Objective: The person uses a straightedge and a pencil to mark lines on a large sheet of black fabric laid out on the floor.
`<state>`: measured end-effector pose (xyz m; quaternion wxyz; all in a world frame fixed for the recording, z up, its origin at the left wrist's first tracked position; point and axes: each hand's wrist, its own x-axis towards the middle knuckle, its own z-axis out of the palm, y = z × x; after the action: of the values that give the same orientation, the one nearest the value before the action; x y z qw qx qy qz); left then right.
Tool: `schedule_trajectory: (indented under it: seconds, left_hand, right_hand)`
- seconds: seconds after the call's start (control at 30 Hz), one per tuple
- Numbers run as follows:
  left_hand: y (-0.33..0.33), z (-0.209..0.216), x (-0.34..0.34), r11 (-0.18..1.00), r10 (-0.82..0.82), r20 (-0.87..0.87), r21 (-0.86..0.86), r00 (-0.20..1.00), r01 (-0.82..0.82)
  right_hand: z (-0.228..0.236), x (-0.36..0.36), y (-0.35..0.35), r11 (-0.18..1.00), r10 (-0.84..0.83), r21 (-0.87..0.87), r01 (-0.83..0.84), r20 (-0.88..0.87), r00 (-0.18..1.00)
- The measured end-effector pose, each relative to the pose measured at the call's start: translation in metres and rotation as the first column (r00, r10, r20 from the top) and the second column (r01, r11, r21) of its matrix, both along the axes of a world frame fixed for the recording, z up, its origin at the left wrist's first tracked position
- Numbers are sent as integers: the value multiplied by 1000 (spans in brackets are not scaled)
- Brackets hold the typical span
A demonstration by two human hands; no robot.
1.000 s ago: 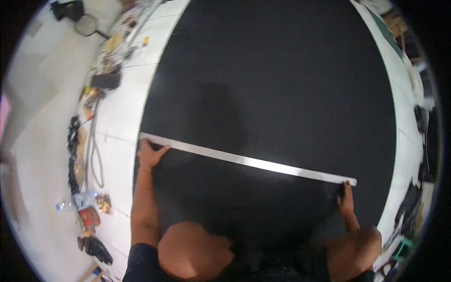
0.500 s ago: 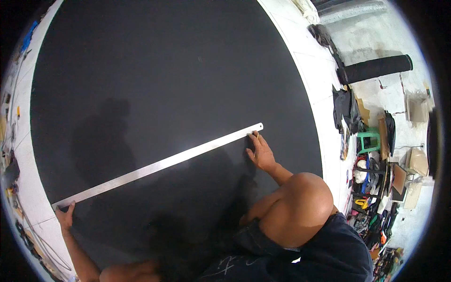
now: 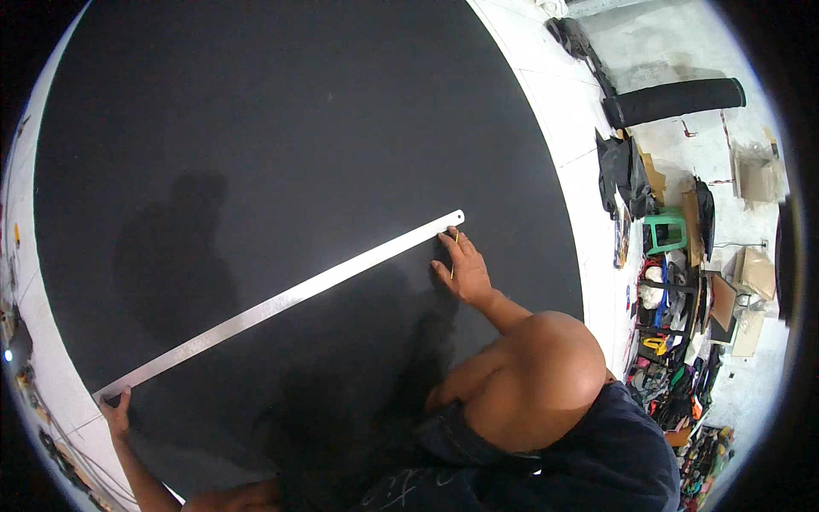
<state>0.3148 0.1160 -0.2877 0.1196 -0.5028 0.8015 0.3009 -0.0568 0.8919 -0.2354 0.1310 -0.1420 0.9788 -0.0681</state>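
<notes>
A long, flat metal ruler lies slantwise over a wide sheet of black material, its right end farther from me than its left. At the sheet's left edge, my left hand grips the ruler's near-left end, thumb and fingers around its corner. Close to the other end, which has a small hole, my right hand rests its fingertips by the ruler's lower edge. A thin yellow stick, perhaps a pencil, is tucked between its fingers. Its tip is hard to make out.
My bent knee rises beside the right forearm. White floor tiles border the sheet. Along the right wall are a black roll, a green stool and piled clutter. Cables run along the left side.
The whole view has shifted and turned a little, and the ruler appears at a steeper slant. Both hands stay at its two ends, the yellow stick still in the right.
</notes>
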Motion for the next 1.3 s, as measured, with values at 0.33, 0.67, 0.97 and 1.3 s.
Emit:
schedule_trajectory:
  seconds: [0.33, 0.67, 0.97, 1.3]
  left_hand:
    - [-3, -1, 7, 996, 7, 93, -94, 996, 2]
    - [4, 7, 2, 1000, -6, 72, -26, 997, 8]
    - [-7, 1, 11, 999, -35, 92, 24, 995, 33]
    - [2, 8, 9, 997, 30, 5, 66, 1000, -30]
  right_hand:
    - [0, -1, 1, 1000, 5, 26, -4, -20, 1000]
    - [-2, -3, 4, 1000, 6, 20, -5, -25, 1000]
    - [-3, -6, 4, 999, 27, 30, -26, -37, 999]
    - [-3, -6, 6, 1000, 17, 8, -17, -38, 999]
